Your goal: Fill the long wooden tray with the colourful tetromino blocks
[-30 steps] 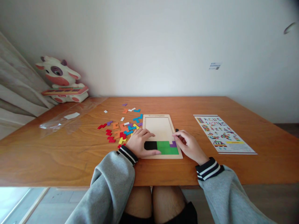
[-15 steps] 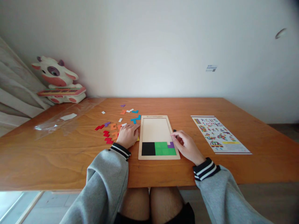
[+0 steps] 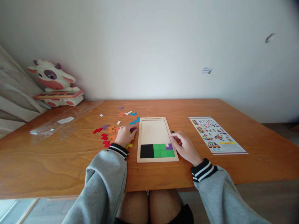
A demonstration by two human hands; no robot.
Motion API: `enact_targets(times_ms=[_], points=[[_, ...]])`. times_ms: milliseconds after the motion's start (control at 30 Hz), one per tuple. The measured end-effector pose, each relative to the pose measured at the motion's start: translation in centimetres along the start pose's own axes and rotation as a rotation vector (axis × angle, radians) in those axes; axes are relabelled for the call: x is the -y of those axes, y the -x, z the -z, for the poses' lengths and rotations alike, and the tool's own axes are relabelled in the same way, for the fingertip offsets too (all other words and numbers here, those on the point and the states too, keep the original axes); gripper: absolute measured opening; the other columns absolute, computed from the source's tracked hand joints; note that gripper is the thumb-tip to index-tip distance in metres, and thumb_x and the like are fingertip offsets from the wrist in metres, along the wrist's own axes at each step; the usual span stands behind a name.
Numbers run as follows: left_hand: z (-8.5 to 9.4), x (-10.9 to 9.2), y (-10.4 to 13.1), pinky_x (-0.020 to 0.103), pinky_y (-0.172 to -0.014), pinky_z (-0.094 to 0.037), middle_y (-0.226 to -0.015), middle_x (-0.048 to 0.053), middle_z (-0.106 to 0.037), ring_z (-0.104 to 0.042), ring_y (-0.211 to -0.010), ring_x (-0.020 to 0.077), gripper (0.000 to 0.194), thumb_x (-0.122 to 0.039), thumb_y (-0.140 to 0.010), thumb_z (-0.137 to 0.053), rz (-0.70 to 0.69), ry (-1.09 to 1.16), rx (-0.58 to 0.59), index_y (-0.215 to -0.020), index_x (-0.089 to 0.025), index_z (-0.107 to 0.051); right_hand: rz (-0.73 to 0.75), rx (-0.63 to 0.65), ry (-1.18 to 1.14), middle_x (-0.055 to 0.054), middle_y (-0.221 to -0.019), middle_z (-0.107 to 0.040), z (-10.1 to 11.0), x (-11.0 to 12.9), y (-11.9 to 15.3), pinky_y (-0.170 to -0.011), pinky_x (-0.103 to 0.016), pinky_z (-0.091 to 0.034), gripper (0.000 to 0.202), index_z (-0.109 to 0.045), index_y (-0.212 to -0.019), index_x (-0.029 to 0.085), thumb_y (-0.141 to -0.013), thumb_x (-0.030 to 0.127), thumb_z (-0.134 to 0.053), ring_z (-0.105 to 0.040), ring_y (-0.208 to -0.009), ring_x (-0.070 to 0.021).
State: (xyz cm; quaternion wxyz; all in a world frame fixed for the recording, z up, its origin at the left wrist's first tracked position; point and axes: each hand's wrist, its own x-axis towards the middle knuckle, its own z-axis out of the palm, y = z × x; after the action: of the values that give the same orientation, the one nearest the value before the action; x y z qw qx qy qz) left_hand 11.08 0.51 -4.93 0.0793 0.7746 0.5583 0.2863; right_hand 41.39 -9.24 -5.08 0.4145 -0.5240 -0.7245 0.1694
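My left hand [image 3: 125,135] is at the left side of the wooden puzzle board [image 3: 158,160], its fingers closed around a purple puzzle piece [image 3: 132,129]. A yellow piece [image 3: 129,145] shows beneath that hand. My right hand [image 3: 185,147] rests at the board's right edge, thumb and fingers curled together, with nothing visible in them. Just past its fingertips lies a small black piece [image 3: 172,132]. Inside the board, black pieces [image 3: 147,151], green pieces [image 3: 163,151] and a purple piece [image 3: 169,147] fill the near end; bare light wood shows beyond them.
Orange pieces [image 3: 112,129], red pieces [image 3: 104,137], blue pieces [image 3: 136,120] and white pieces [image 3: 118,122] lie scattered left of the board. A printed sheet [image 3: 217,135] is at the right. Clear plastic wrap [image 3: 50,129] and a cow toy keyboard [image 3: 58,85] stand far left.
My left fingers have drawn back and curled, and a purple piece now shows between them. The right hand stays by the board's edge. The whole view has shifted slightly.
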Motion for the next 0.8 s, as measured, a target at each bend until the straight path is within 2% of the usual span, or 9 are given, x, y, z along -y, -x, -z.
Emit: enact_targets(times_ms=[133, 300, 400, 500, 567, 633, 700, 800], points=[[0.0, -0.5, 0.3, 0.031, -0.087, -0.053, -0.098, 0.005, -0.077, -0.071, -0.092, 0.0216, 0.026, -0.027, -0.087, -0.06, -0.016, -0.014, -0.03, -0.109, -0.02, -0.07, -0.005, 0.002, -0.001, -0.005, -0.092, -0.065, 0.1, 0.0, 0.0, -0.065, -0.03, -0.047, 0.017, -0.064, -0.098, 0.022, -0.095, 0.032, -0.052, -0.059, -0.075, -0.0173], [0.1, -0.3, 0.4, 0.028, -0.076, -0.053, -0.096, 0.006, -0.076, -0.071, -0.084, 0.02, 0.024, -0.026, -0.094, -0.051, -0.066, -0.133, -0.081, -0.109, -0.02, -0.069, -0.004, -0.003, 0.01, -0.006, -0.093, -0.066, 0.1, 0.2, -0.1, -0.063, -0.031, -0.047, 0.019, -0.065, -0.098, 0.022, -0.096, 0.034, -0.051, -0.059, -0.074, -0.0175], [0.3, -0.1, 0.4, 0.029, -0.075, -0.053, -0.09, 0.008, -0.075, -0.07, -0.083, 0.0206, 0.022, -0.022, -0.094, -0.051, -0.15, -0.194, -0.113, -0.102, -0.019, -0.071, 0.007, -0.012, 0.014, -0.006, -0.093, -0.067, 0.1, 0.3, -0.1, -0.064, -0.031, -0.048, 0.02, -0.065, -0.098, 0.022, -0.096, 0.036, -0.051, -0.059, -0.074, -0.0178], [0.4, -0.6, 0.6, 0.03, -0.075, -0.054, -0.083, 0.007, -0.074, -0.069, -0.081, 0.0206, 0.02, -0.023, -0.094, -0.053, -0.255, -0.133, -0.224, -0.095, -0.019, -0.072, 0.02, -0.025, 0.011, -0.006, -0.092, -0.067, 0.1, 0.3, -0.1, -0.065, -0.031, -0.049, 0.019, -0.065, -0.098, 0.022, -0.096, 0.035, -0.051, -0.06, -0.074, -0.0177], [0.4, -1.6, 1.0, 0.029, -0.076, -0.056, -0.087, 0.006, -0.075, -0.07, -0.08, 0.0185, 0.019, -0.024, -0.095, -0.053, -0.343, -0.011, -0.317, -0.098, -0.019, -0.071, 0.032, -0.043, 0.005, -0.006, -0.092, -0.067, 0.1, 0.4, 0.0, -0.066, -0.031, -0.05, 0.017, -0.064, -0.099, 0.022, -0.096, 0.033, -0.051, -0.06, -0.075, -0.0177], [0.3, -2.9, 1.7, 0.026, -0.079, -0.057, -0.094, 0.006, -0.075, -0.071, -0.085, 0.0155, 0.019, -0.021, -0.096, -0.052, -0.496, 0.111, -0.343, -0.105, -0.019, -0.069, 0.054, -0.056, -0.003, -0.006, -0.092, -0.066, 0.2, 0.7, 0.0, -0.067, -0.031, -0.05, 0.015, -0.063, -0.101, 0.022, -0.095, 0.03, -0.052, -0.06, -0.075, -0.0176], [0.1, -4.5, 2.5, 0.024, -0.083, -0.057, -0.102, 0.006, -0.074, -0.071, -0.091, 0.0137, 0.024, -0.015, -0.096, -0.052, -0.722, 0.172, -0.284, -0.116, -0.019, -0.064, 0.091, -0.043, -0.009, -0.005, -0.091, -0.066, 0.3, 1.2, 0.2, -0.069, -0.031, -0.051, 0.014, -0.062, -0.103, 0.022, -0.094, 0.027, -0.053, -0.061, -0.076, -0.0175], [-0.4, -6.8, 3.8, 0.023, -0.083, -0.058, -0.103, 0.007, -0.073, -0.07, -0.092, 0.013, 0.034, -0.012, -0.096, -0.051, -0.867, 0.218, -0.219, -0.129, -0.019, -0.056, 0.17, 0.012, -0.024, -0.004, -0.089, -0.066, 0.2, 1.9, 0.4, -0.073, -0.032, -0.052, 0.017, -0.062, -0.107, 0.023, -0.091, 0.024, -0.057, -0.062, -0.076, -0.0171]])
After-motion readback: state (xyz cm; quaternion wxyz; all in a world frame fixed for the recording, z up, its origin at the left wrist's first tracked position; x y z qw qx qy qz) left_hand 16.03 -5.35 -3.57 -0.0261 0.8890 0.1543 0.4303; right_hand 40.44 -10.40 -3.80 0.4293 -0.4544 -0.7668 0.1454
